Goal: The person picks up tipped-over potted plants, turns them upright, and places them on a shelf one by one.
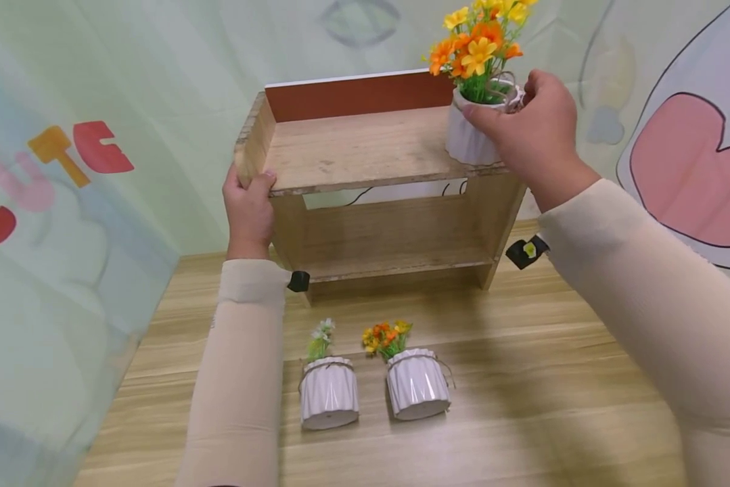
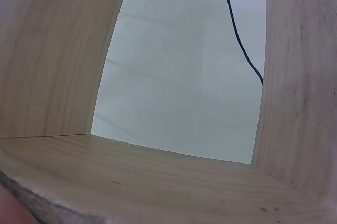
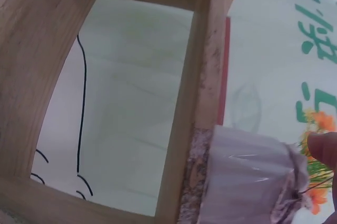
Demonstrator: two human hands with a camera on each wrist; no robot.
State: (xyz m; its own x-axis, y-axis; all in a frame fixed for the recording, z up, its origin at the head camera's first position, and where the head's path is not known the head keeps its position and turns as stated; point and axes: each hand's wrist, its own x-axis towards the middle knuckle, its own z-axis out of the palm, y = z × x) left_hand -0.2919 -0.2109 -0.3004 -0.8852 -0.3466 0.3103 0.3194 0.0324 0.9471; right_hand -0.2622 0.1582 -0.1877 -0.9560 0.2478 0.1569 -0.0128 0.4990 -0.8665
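Note:
My right hand pinches the rim of a white pleated flowerpot with orange and yellow artificial flowers and a twine bow. The pot is upright at the right end of the top board of a small wooden shelf. In the right wrist view the pot overlaps the board's front edge, and a fingertip shows by the flowers. My left hand grips the shelf's left end at the top board's front corner, thumb on top. The left wrist view looks into the shelf's open middle.
On the wood-patterned surface in front of the shelf, two more white pots lie tipped over: one with white flowers, the other with orange flowers. A printed backdrop hangs behind the shelf and along the left.

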